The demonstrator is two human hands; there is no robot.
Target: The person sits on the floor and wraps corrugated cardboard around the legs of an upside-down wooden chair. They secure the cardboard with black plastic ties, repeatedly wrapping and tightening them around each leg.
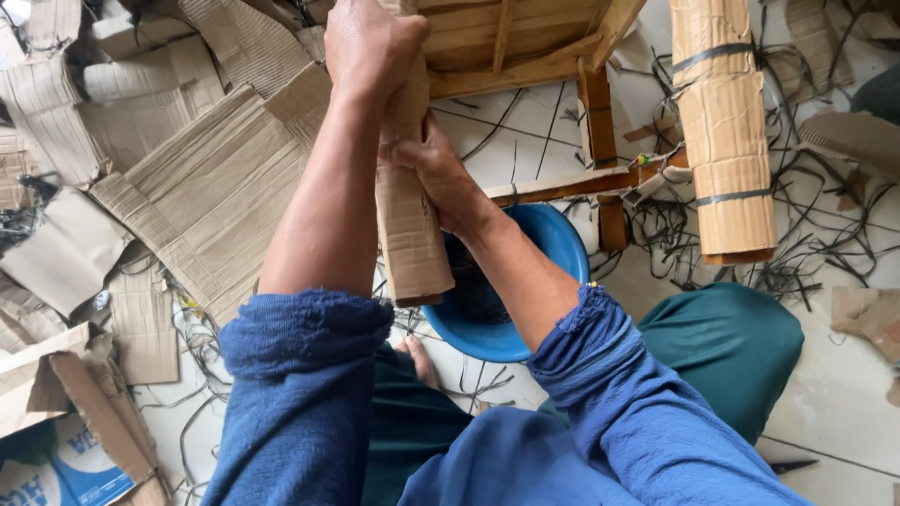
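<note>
Blue basin (548, 239), strapped cardboard roll (724, 131), wooden frame (525, 47) — flattened cardboard sheets (202, 183), black straps (816, 244).

Both arms reach forward and upward from blue sleeves pushed back to just past the elbows, leaving the forearms bare. The left hand (373, 42) sits higher and farther out, its fingers curled into a tight fist, the back of the hand facing the camera and the wrist nearly straight. The right hand (429, 169) is lower, just beneath the left wrist, bent slightly inward with fingers wrapped closed; its fingertips are hidden, so the grip seems firm but cannot be fully judged.
</note>
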